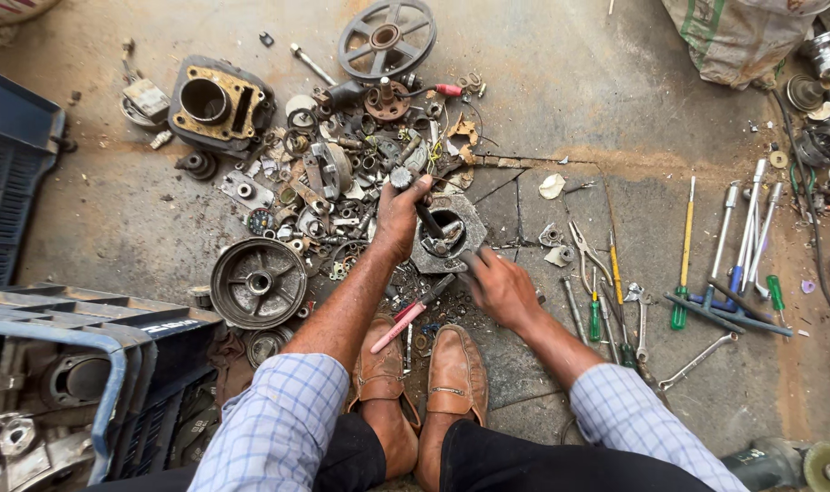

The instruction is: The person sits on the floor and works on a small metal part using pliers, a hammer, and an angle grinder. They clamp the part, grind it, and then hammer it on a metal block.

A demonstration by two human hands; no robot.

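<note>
Two hands on one job: left hand (402, 211) fisted round a dark-handled tool (424, 211) driven down into the grey metal casing (469, 219) on the floor; right hand (499, 284) curled against the casing's near edge, steadying it. Risk: tool slipping out of the bore toward the right-hand fingers, or the casing skidding. Loose scrap parts (342, 173) crowd the left; screwdrivers (685, 264) lie right, shoes (456, 374) just below.

Top right corner: bulging woven sack (738, 32), off-white with green stripes, cut off by the frame edge. Lower left: pale lettering, perhaps a moulded mark, on a dark blue plastic crate (150, 330). No screens, no signs.
</note>
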